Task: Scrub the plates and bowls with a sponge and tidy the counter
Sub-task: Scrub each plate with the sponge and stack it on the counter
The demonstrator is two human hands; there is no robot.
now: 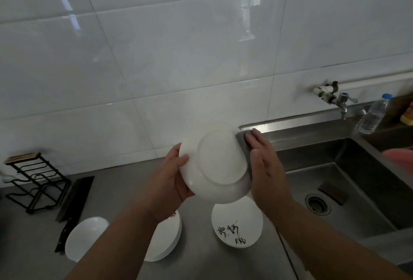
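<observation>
Plate (220, 161): plain white, underside w/ foot ring, grey sponge (242, 137) at rim.

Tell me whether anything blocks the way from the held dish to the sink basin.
Only the right hand, pressing the grey sponge against the rim of the dish, lies on the side toward the sink; nothing else visible stands between them.

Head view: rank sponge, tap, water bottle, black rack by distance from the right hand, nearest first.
1. The sponge, pressed under the right hand's fingers.
2. The tap, back right.
3. The water bottle, just right of the tap.
4. The black rack, far left.
</observation>
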